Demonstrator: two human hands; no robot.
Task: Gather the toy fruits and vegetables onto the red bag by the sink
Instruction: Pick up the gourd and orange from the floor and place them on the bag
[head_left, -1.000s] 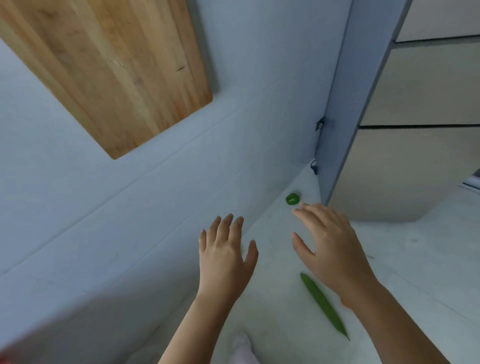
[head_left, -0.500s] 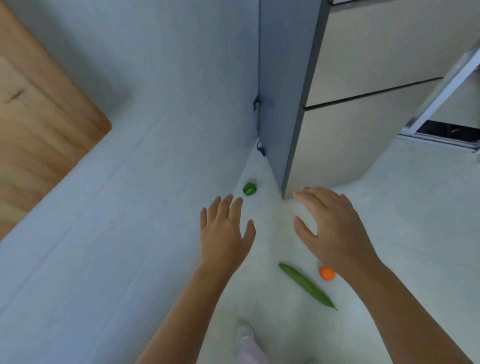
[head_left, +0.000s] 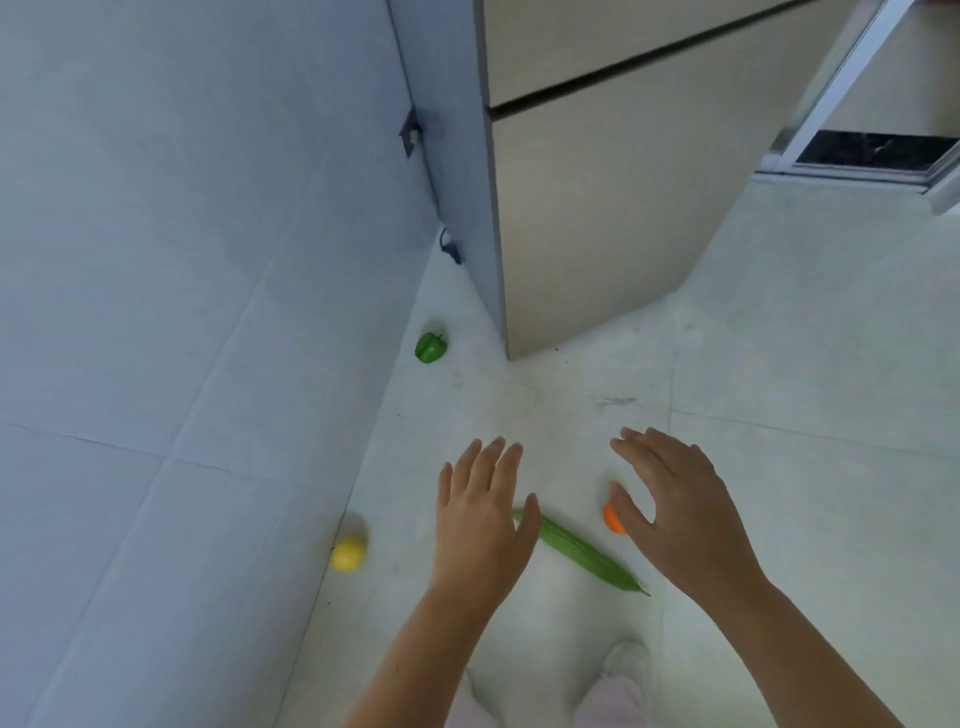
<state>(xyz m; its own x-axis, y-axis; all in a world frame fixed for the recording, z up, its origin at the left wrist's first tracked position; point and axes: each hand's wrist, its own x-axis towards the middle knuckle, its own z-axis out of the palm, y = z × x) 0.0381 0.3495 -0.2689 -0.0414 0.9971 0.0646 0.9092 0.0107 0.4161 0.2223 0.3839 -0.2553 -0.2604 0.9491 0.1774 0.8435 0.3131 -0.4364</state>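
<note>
i'm hovering both hands, left hand (head_left: 480, 525) and right hand (head_left: 675, 506), spread open and empty over the long green vegetable (head_left: 582, 556), risking knocking the orange fruit (head_left: 613, 519) rolling away.

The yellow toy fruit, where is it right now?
In the head view, the yellow toy fruit lies on the floor against the base of the wall, left of the left hand and nearer than the green pepper.
</note>
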